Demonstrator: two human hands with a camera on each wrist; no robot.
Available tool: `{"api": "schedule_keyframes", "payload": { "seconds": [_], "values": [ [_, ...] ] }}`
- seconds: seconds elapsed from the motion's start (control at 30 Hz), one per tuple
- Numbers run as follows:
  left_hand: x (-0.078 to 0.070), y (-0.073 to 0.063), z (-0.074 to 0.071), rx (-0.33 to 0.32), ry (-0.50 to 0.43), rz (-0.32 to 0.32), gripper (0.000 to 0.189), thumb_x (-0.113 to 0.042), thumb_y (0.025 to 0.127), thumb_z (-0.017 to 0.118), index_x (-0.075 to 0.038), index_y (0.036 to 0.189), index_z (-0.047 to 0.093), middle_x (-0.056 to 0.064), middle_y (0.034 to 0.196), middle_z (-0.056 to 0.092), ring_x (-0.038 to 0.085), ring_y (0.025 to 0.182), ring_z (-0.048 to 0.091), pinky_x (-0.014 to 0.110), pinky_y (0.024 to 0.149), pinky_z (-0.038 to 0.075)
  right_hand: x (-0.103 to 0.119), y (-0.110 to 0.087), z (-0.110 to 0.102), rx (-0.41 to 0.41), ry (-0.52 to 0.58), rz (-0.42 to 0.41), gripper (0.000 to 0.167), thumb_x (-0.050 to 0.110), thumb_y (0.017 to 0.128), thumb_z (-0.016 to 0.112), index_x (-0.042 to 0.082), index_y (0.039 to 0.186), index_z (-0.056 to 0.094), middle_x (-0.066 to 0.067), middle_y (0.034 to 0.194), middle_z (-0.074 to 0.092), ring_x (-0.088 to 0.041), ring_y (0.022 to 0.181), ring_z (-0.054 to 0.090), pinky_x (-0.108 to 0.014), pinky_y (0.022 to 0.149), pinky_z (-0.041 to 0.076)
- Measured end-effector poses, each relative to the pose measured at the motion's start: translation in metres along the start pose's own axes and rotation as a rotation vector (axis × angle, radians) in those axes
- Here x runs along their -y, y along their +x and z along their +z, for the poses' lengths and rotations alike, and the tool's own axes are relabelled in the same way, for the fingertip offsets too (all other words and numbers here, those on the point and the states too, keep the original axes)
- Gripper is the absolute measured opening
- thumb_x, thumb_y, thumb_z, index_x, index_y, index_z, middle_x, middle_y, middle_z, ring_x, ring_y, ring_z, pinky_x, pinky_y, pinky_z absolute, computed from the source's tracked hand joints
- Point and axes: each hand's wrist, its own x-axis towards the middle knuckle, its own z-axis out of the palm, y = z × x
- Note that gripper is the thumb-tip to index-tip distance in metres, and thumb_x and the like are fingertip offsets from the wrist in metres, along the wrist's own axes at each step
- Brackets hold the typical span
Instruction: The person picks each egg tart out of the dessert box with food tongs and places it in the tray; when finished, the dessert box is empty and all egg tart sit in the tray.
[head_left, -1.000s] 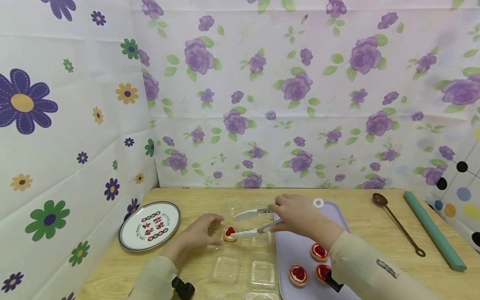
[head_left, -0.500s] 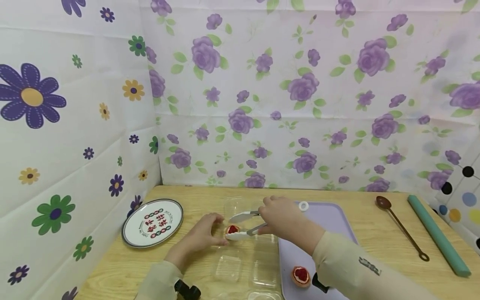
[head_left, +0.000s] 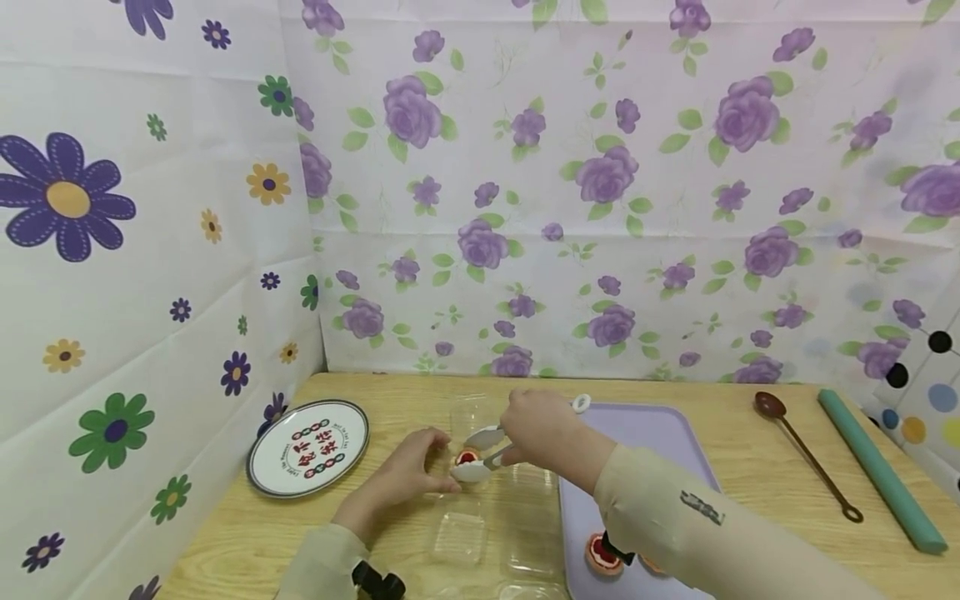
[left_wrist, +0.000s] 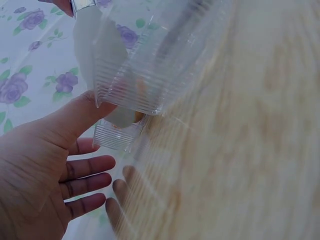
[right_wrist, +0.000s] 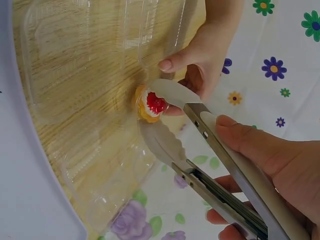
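My right hand (head_left: pixel 542 429) grips a pair of tongs (right_wrist: pixel 225 165) with white scalloped tips. Their spread tips stand on either side of a small tart (right_wrist: pixel 150 104) with red topping and white cream. This tart sits low over a clear plastic clamshell box (left_wrist: pixel 130 75) on the wooden table. My left hand (head_left: pixel 408 471) is at the box's left side. Its thumb touches the box edge in the left wrist view, while three other fingers extend loosely; the index finger is mostly hidden there. More tarts (head_left: pixel 603 552) lie on the lilac tray (head_left: pixel 637 425), partly covered by my right sleeve.
More clear plastic boxes (head_left: pixel 459 537) stand in front of my hands. At left lies a white plate (head_left: pixel 307 448) with red lettering. To the right are a brown ladle (head_left: pixel 806 454) and a green rolling pin (head_left: pixel 877 467). Floral sheets close off the back and left.
My right hand and the tongs' handles have swung left, bringing the tips around the tart. My left hand stays beside the box. The view has shifted slightly.
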Motion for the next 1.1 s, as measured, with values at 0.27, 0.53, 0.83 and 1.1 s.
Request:
{"api": "schedule_keyframes", "payload": {
  "seconds": [0.27,0.53,0.83,1.1],
  "values": [
    [-0.0007,0.0015,0.0002,0.003,0.002,-0.009,0.077,-0.041,0.067,0.086,0.000,0.124,0.054,0.013,0.120,0.059,0.029,0.114,0.054,0.049,0.102,0.043,-0.0026,-0.0011,0.0006,0.002,-0.005,-0.015,0.042,0.059,0.077,0.069,0.017,0.079,0.071,0.000,0.083,0.063,-0.013,0.077,0.060,-0.029,0.070,0.056],
    [-0.0030,-0.0003,-0.0007,0.012,-0.003,-0.020,0.076,-0.039,0.068,0.086,0.000,0.124,0.053,0.014,0.120,0.059,0.029,0.114,0.054,0.050,0.101,0.043,-0.0010,0.0008,0.0010,0.004,-0.029,-0.022,0.045,0.059,0.077,0.069,0.015,0.081,0.072,-0.001,0.083,0.064,-0.014,0.073,0.061,-0.030,0.063,0.057],
    [-0.0018,-0.0018,-0.0010,0.027,-0.021,-0.028,0.077,-0.041,0.069,0.084,-0.001,0.126,0.053,0.013,0.121,0.058,0.028,0.115,0.054,0.050,0.102,0.043,-0.0010,0.0019,0.0034,0.018,-0.038,-0.028,0.044,0.059,0.077,0.068,0.016,0.085,0.074,0.000,0.088,0.064,-0.012,0.077,0.061,-0.028,0.065,0.057],
    [-0.0033,-0.0025,-0.0025,0.035,-0.019,-0.027,0.077,-0.040,0.069,0.085,0.000,0.126,0.052,0.012,0.119,0.058,0.028,0.112,0.054,0.050,0.101,0.043,-0.0042,-0.0034,0.0044,-0.014,-0.026,-0.027,0.043,0.059,0.078,0.067,0.019,0.086,0.076,-0.002,0.095,0.066,-0.014,0.081,0.062,-0.029,0.071,0.057]
  ]
}}
